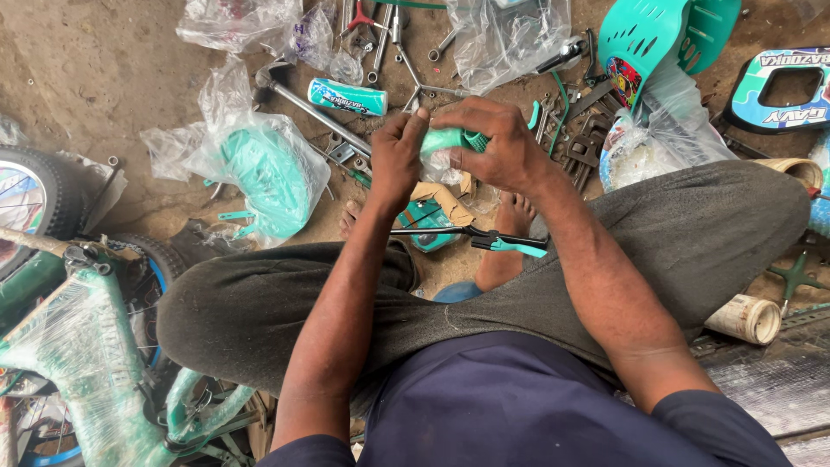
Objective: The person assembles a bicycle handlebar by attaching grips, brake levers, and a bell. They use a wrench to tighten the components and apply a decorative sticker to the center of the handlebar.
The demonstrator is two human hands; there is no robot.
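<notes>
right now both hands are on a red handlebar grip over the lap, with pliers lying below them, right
Not quite: the handlebar grip is green, not red. The head view shows the left hand and right hand both on it over the lap, with the pliers lying below them.

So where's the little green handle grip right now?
In the head view, the green grip is top centre, pinched between the left hand and right hand, above the pliers.

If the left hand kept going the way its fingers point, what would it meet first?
The left hand points up-frame, away from the body. Past the teal grip it touches, the first thing looks like the teal tube on the ground, though depth is unclear.
</notes>
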